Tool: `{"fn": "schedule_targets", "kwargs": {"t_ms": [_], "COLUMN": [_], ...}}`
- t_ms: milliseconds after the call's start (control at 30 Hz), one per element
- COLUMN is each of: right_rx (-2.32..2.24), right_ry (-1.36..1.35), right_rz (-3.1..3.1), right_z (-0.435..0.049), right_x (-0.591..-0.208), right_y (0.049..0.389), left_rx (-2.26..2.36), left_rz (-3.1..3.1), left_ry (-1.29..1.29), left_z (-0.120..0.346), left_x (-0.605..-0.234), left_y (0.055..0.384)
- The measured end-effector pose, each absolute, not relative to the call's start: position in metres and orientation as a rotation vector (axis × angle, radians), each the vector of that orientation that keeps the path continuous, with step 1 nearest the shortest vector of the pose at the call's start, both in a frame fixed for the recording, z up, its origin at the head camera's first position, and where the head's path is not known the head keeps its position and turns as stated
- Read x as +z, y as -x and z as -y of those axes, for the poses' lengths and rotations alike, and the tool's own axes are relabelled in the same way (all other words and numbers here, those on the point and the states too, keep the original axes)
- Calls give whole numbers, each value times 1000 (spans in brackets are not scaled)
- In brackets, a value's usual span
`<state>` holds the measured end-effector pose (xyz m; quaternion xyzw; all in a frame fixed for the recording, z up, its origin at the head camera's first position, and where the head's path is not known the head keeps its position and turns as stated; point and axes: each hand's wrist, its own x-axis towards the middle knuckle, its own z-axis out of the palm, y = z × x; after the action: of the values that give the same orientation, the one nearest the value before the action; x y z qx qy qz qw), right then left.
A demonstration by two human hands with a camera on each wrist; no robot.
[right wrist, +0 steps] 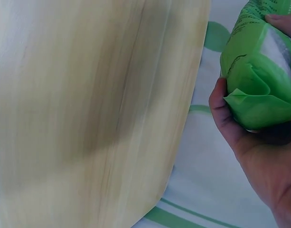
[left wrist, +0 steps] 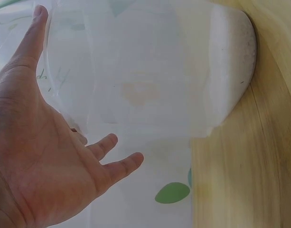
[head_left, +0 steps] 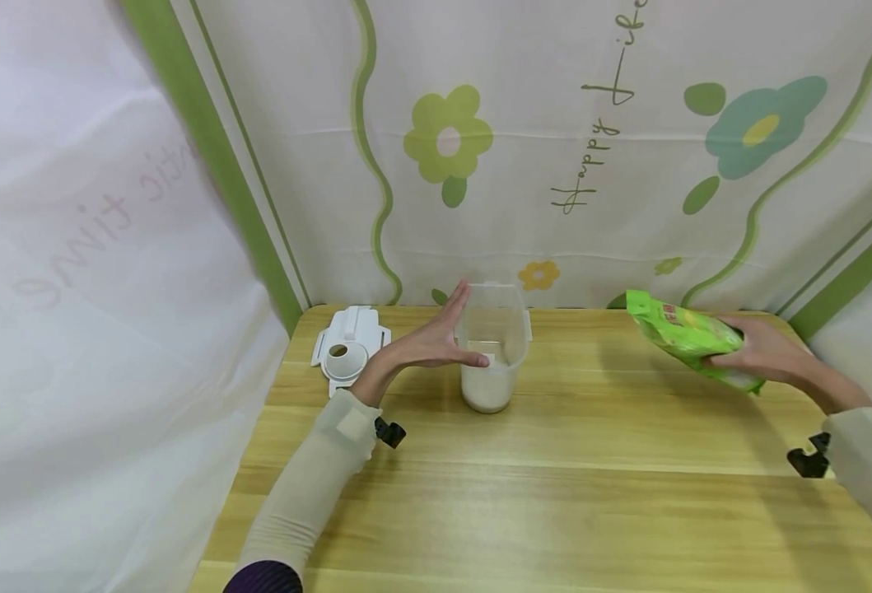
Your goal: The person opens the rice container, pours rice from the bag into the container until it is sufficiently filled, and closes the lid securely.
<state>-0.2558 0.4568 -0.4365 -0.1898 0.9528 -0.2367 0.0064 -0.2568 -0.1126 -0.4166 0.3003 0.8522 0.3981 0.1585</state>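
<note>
A tall clear plastic container (head_left: 496, 329) stands upright on the table, its lower part filled with something white (left wrist: 233, 50). My left hand (head_left: 436, 339) is spread at its left side, thumb across the near side and a straight finger up by the far rim. In the left wrist view the left hand (left wrist: 50, 152) has its thumb along the container's edge; some fingers are partly hidden. Over at the right, my right hand (head_left: 762, 350) grips a green plastic bag (head_left: 691, 336), held tilted above the table. The right wrist view shows the bag's folded green end (right wrist: 259, 107).
A white lid (head_left: 354, 329) with a round spout-like piece (head_left: 345, 360) lies at the table's back left. The wooden table (head_left: 554, 511) ends at a patterned cloth (head_left: 524, 165) hanging behind it. Another white cloth (head_left: 95, 329) hangs along the left side.
</note>
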Motion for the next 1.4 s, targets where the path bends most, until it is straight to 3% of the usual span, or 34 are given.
{"fn": "schedule_targets", "kwargs": {"t_ms": [467,1400], "right_rx": [-746,-662], "right_ry": [553,728], "right_rz": [-2948,-2927], "right_z": [-424,-357], "right_x": [-422,-381], "right_y": [257,255], "left_rx": [1152,1177], "left_rz": [-2428,-2408], "left_ry": [-855,-860], "left_z": [112,112], "left_x": [-417,-418], "left_y": [257,257]}}
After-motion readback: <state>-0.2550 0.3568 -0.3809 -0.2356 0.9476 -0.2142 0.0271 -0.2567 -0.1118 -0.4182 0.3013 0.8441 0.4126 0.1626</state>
